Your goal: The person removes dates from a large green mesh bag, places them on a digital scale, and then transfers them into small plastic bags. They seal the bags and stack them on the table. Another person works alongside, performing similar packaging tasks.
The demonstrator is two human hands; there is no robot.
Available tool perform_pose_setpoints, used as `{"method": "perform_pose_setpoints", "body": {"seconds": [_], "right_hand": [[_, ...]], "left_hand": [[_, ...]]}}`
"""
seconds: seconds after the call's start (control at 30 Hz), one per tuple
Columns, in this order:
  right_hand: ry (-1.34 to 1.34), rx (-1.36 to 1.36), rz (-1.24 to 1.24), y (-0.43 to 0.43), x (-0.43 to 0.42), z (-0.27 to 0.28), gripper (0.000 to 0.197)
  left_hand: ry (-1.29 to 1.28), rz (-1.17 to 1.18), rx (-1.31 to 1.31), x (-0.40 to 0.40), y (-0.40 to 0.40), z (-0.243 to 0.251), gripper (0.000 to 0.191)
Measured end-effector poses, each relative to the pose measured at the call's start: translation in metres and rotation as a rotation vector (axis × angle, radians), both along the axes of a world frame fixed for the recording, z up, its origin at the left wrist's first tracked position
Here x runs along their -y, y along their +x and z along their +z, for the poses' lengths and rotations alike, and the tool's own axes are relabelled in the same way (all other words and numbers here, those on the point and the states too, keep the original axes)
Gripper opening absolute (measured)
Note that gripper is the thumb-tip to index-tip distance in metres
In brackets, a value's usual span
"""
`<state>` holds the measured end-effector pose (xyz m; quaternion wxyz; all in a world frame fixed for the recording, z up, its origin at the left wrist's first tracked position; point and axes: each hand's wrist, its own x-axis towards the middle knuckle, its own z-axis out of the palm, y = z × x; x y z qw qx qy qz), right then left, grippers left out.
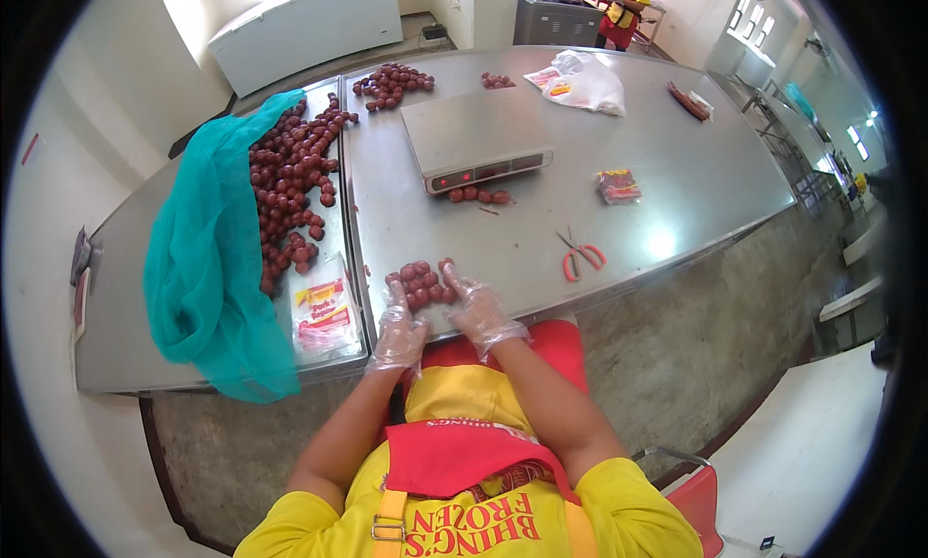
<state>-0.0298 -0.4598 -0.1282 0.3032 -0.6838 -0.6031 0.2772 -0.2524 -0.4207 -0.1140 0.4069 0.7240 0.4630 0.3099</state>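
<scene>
A compact cluster of round, dark-red sausages (420,277) lies on the steel table near its front edge. My left hand (399,335), in a clear plastic glove, grips the cluster's left side with fingers against the outer sausages. On the opposite side, my right hand (478,311), gloved the same way, has its fingertips on the right-hand sausages and its thumb at the near corner. Beyond the hands stands a flat digital scale (475,134) with a lit red display. A short row of linked sausages (478,195) rests against its front.
Left, a steel tray (330,257) holds a large sausage heap (290,174), a teal cloth (210,268) and printed plastic bags (324,311). Red-handled scissors (580,259), a sausage packet (618,187) and a white bag (583,83) lie right. A person (623,11) stands far behind.
</scene>
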Motion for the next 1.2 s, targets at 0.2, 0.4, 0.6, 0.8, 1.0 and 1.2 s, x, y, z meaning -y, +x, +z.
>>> {"method": "perform_pose_setpoints", "body": {"seconds": [0.2, 0.4, 0.6, 0.8, 1.0, 1.2], "right_hand": [[0.013, -0.047, 0.074, 0.000, -0.005, 0.008, 0.085], [0.097, -0.541, -0.039, -0.001, -0.019, -0.035, 0.083], [0.026, -0.461, -0.057, 0.006, -0.018, -0.037, 0.083], [0.069, -0.833, -0.047, 0.001, -0.021, -0.037, 0.081], [0.086, -0.749, -0.109, -0.017, -0.015, 0.026, 0.083], [-0.115, -0.860, 0.545, -0.072, 0.006, 0.055, 0.076]], "left_hand": [[-0.122, 0.058, -0.319, -0.037, -0.065, 0.024, 0.070], [0.331, 0.284, -0.506, -0.059, -0.151, -0.008, 0.046], [0.371, 0.285, -0.253, -0.060, -0.175, -0.051, 0.019], [-0.103, 0.289, 0.052, -0.074, -0.210, -0.072, 0.021], [-0.297, 0.212, 0.170, -0.085, -0.190, 0.033, 0.028], [-0.143, -0.529, -0.423, -0.062, -0.101, 0.152, 0.016]]}}
